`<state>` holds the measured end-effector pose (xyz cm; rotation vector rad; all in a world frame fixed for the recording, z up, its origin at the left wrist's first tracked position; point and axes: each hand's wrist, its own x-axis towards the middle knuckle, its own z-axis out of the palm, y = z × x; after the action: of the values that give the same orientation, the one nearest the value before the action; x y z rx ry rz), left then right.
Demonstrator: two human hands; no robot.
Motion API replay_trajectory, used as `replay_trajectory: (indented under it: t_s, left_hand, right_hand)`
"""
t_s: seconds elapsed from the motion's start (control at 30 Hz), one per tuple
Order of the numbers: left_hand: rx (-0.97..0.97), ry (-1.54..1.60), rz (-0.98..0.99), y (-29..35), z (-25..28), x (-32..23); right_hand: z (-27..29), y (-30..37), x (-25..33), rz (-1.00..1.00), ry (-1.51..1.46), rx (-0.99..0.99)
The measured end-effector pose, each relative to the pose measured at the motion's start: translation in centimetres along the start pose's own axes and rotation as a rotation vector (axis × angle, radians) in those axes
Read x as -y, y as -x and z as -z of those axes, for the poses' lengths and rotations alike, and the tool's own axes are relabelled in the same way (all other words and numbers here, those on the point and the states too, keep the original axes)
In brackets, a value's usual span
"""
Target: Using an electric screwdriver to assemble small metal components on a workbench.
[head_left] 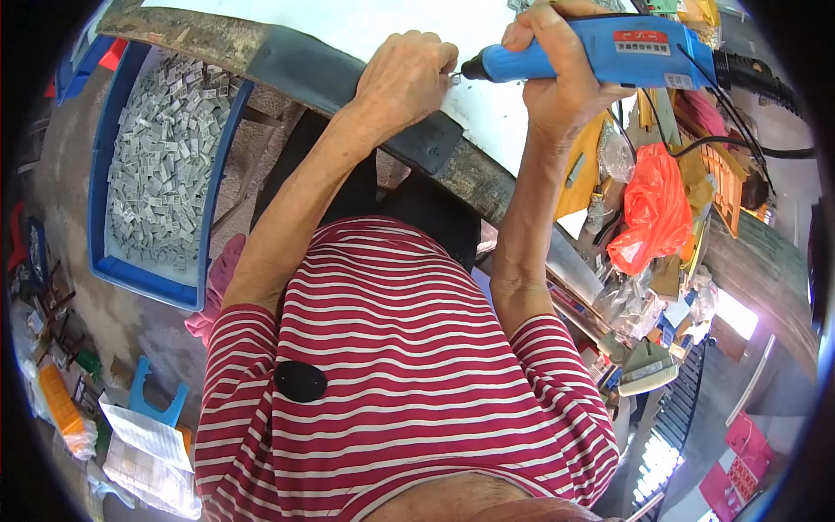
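Observation:
My right hand [564,91] is wrapped round a blue electric screwdriver [600,50] with a black nose and a thick black cord at its back end. It lies roughly level, its tip pointing left toward my other hand. Fingers closed in a pinch, my left hand [404,83] holds a small grey piece [454,79] right at the bit. Most of that piece is hidden by the fingertips. Both hands are above the white tabletop [487,117], close to its dark front edge.
A blue tub [98,204] full of small grey pieces [165,157] stands left of the table. On the right are a red plastic bag [652,209], loose cables, clear bags and clutter. A light-blue plastic stool [156,396] is at lower left.

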<state>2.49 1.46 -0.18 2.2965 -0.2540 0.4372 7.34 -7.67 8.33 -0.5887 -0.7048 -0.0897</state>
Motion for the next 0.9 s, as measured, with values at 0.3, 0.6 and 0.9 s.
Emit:
replay_trajectory:
  t_s: [0.3,0.6,0.9]
  left_hand:
    - [0.007,0.041,0.043,0.1,0.0,0.1]
    - [0.025,0.035,0.031,0.1,0.4,0.0]
    - [-0.006,0.0,-0.027,0.2,0.2,-0.4]
  right_hand:
    - [-1.0,-0.1,2.4,-0.177,0.806,-0.035]
    - [-0.5,0.2,1.9,-0.118,0.781,0.108]
    - [1.8,-0.4,0.1,-0.069,0.38,0.235]
